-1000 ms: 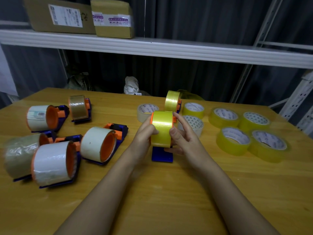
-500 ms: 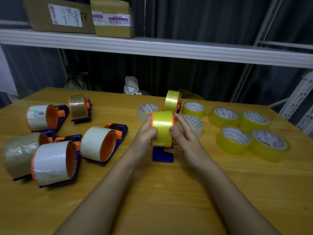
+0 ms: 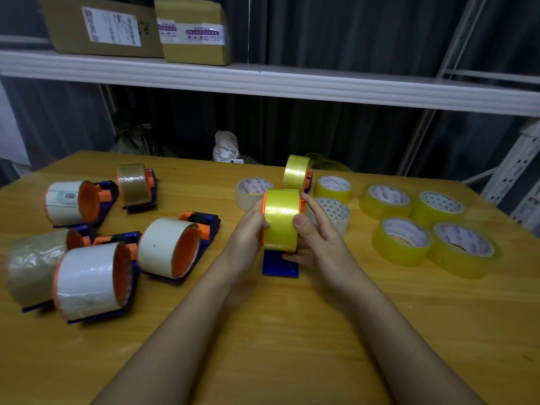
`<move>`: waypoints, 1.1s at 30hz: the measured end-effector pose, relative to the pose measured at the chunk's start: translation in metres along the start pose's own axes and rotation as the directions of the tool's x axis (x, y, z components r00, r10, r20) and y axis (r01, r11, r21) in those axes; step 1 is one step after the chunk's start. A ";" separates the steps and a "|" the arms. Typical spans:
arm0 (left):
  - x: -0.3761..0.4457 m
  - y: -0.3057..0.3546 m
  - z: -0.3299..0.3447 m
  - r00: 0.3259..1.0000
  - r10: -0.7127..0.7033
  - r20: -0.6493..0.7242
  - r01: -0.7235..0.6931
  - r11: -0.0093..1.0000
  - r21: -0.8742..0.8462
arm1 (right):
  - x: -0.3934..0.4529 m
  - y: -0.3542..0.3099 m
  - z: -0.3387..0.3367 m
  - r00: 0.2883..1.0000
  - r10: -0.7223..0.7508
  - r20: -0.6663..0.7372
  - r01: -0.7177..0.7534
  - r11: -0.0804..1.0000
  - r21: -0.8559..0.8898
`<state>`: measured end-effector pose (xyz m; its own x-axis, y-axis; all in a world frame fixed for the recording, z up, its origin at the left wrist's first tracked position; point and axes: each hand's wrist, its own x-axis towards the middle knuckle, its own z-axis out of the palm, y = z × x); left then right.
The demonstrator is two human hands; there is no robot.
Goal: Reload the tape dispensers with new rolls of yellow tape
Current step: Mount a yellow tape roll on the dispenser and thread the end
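Both hands grip the glossy yellow tape roll point(image 3: 280, 219) seated on the blue-and-orange plastic dispenser point(image 3: 280, 263) standing on the wooden counter point(image 3: 292, 331): left hand point(image 3: 248, 229) and right hand point(image 3: 317, 229) pinch its stiff rims, since the light, slick face likely slips.

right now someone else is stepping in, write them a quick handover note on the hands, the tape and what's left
Left hand and right hand: both gripping the yellow roll seated on the blue dispenser at table centre.
Done: a second yellow-loaded dispenser stands just behind it.
Left: five dispensers on the left carry white or brownish rolls, e.g. the nearest one.
Supply: four loose yellow rolls at right, e.g., one more yellow roll near the centre.
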<state>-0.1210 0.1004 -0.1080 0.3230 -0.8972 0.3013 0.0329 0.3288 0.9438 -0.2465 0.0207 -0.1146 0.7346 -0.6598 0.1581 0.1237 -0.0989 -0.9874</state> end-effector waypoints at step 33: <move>-0.007 -0.002 0.008 0.992 -0.022 0.122 -0.033 0.901 0.433 | 0.003 -0.002 -0.018 0.602 -0.793 0.093 0.544 0.323 -0.774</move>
<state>-0.1311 0.1039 -0.1107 0.2047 -0.9334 0.2949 -0.3904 0.1984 0.8990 -0.2568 0.0055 -0.1119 0.4062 -0.2498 0.8789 -0.0768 -0.9678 -0.2396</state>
